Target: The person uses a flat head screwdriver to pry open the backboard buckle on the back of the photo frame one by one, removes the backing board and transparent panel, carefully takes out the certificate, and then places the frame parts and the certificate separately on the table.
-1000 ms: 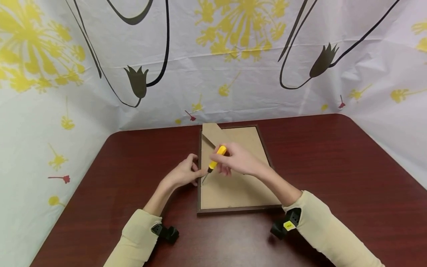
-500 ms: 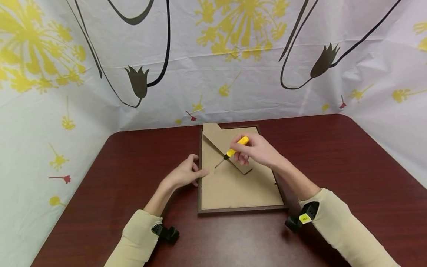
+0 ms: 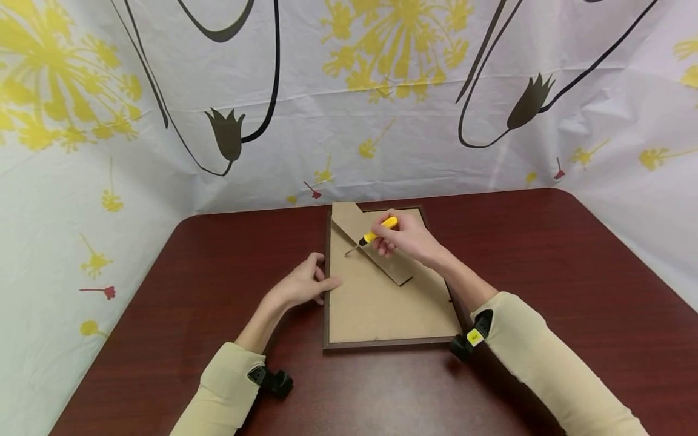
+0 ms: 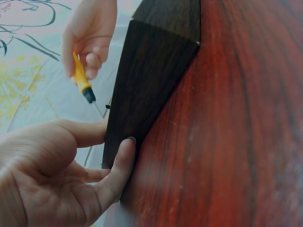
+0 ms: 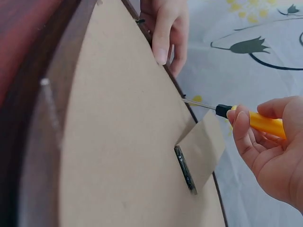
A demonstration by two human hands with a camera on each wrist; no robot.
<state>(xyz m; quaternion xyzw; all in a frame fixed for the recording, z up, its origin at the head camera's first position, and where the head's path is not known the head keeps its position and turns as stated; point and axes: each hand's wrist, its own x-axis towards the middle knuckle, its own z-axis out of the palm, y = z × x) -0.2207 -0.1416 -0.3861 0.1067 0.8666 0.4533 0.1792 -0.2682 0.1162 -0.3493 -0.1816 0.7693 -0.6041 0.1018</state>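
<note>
A picture frame (image 3: 392,344) lies face down, its brown backing board (image 3: 371,309) facing up. Across the board runs a slanted cardboard stand (image 3: 348,219), hinged at its lower end (image 5: 185,170). My left hand (image 3: 299,283) grips the frame's left edge, thumb over the board and fingers along the outer side (image 4: 149,90). In my right hand (image 3: 412,237) is a screwdriver (image 5: 265,124) with a yellow handle and black collar, pinched between thumb and fingers. Its metal shaft (image 5: 199,103) points down-left, the tip near the frame's left inner edge, above my left thumb in the head view.
The frame rests on a dark red wooden table (image 3: 234,254). Small dark tabs (image 5: 140,21) stick out along the frame's inner edge, one of them a tab (image 3: 450,300) on the right side. A white sheet with printed flowers (image 3: 305,139) hangs behind the table.
My right hand has lifted the screwdriver from beside my left thumb and carried it farther up the frame's left side. The left hand keeps its grip in place.
</note>
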